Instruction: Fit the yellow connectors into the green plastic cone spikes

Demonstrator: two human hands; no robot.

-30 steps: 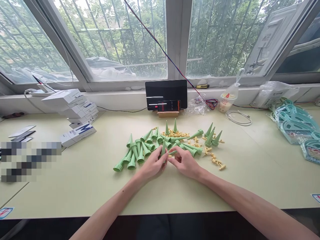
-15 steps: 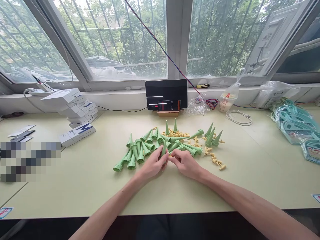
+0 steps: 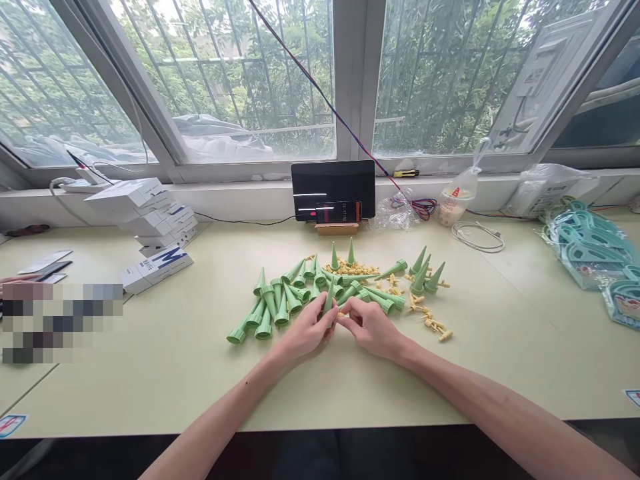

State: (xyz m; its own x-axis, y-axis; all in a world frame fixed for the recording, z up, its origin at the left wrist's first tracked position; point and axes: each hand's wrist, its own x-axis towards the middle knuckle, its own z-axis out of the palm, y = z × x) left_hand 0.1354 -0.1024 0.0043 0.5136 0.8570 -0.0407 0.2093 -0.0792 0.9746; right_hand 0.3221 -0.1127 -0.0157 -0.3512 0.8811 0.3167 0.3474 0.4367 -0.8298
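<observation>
My left hand (image 3: 316, 325) is closed around a green plastic spike (image 3: 329, 295), its pointed tip upward. Right beside it, my right hand (image 3: 366, 325) pinches a small yellow peg (image 3: 341, 315), mostly covered by the fingertips, close to the spike's lower part; whether the two pieces touch I cannot tell. Several green spikes with ribbed caps (image 3: 281, 310) lie in a heap left of and behind my hands. Behind them spreads a pile of yellow pegs (image 3: 353, 267), and more loose pegs (image 3: 437, 327) lie to the right. A cluster of green spikes (image 3: 420, 275) stands upright at the right.
A phone (image 3: 339, 211) leans against a black tablet (image 3: 333, 180) at the back. White boxes (image 3: 157, 267) are stacked at left, near a person's hand (image 3: 15, 287) at the edge. A bagged cup (image 3: 455, 203), a coiled cable (image 3: 479, 237) and bagged teal items (image 3: 590, 247) sit at right.
My two hands stay almost still, holding the same spike and peg. At the far left edge, another person's hand has come into view.
</observation>
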